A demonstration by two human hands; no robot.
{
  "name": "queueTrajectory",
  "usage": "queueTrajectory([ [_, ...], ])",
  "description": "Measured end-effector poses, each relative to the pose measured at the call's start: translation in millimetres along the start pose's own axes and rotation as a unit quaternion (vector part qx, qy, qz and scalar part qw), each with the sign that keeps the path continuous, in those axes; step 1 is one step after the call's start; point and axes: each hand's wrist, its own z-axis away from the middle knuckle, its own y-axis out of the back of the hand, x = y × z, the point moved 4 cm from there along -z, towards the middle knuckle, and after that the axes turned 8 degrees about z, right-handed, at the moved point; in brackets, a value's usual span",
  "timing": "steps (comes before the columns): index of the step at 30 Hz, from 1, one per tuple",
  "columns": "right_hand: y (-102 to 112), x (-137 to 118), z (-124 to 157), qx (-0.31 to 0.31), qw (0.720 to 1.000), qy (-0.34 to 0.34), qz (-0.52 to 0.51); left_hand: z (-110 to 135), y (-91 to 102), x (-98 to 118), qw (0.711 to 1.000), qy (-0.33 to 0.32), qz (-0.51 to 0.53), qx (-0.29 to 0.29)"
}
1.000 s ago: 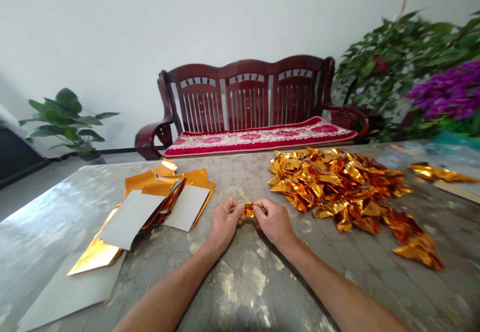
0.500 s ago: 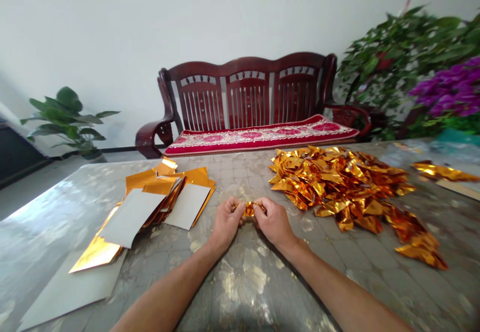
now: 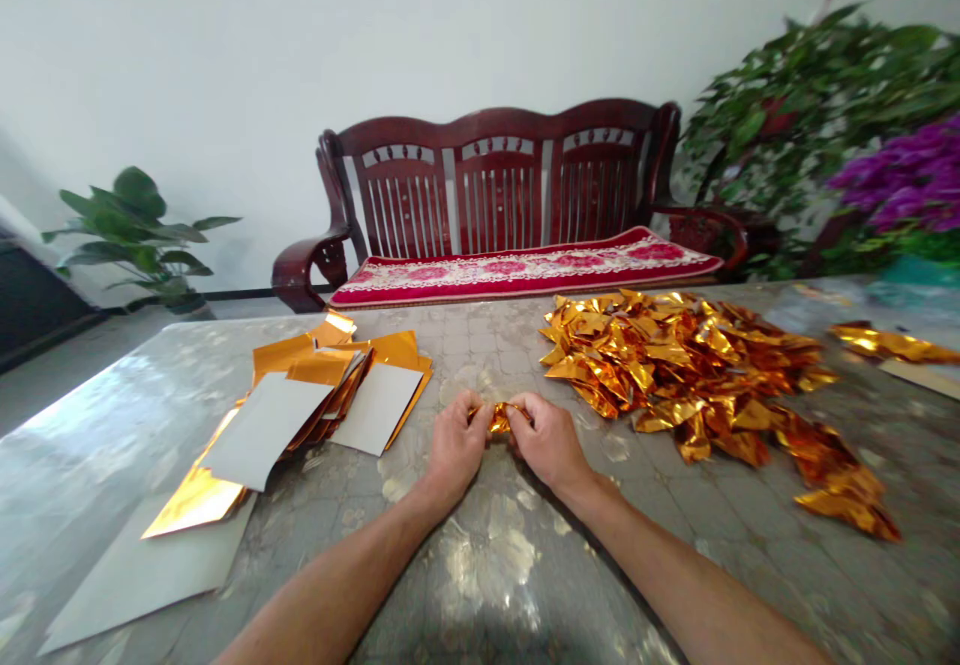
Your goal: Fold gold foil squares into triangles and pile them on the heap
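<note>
Between my two hands is a small piece of folded gold foil paper (image 3: 499, 418), its middle showing and its ends covered by my fingers. My left hand (image 3: 458, 436) pinches the left end with thumb and fingers. The right end is gripped the same way by my right hand (image 3: 550, 439). Off to the left lies a loose stack of gold foil sheets (image 3: 315, 369), some turned pale side up. A heap of folded gold foil pieces (image 3: 675, 355) spreads over the table to the right of my right hand.
The table (image 3: 480, 585) has a glossy floral covering. At its near left lies a large pale sheet (image 3: 150, 585). Clear plastic and a foil piece (image 3: 892, 342) sit at the far right. Beyond stand a wooden bench (image 3: 499, 195), a potted plant (image 3: 142, 230) and purple flowers (image 3: 907, 180).
Both hands stay at nearly the same spot, still gripping the foil piece. The view has shifted very slightly; the stack and the heap look the same.
</note>
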Motion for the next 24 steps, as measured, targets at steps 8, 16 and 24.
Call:
queueTrajectory([
  [8, 0, -1, 0, -0.026, 1.000, -0.004, 0.002, 2, -3.5, -7, 0.998, 0.035, 0.036, -0.027],
  [16, 1, -3, 0, -0.036, 0.999, 0.018, 0.016, 2, -6.7, -10, 0.990, 0.078, 0.109, -0.044],
  [24, -1, -1, -2, -0.016, 0.999, 0.026, 0.011, -1, -10.3, -14, 0.988, 0.081, 0.119, -0.057],
])
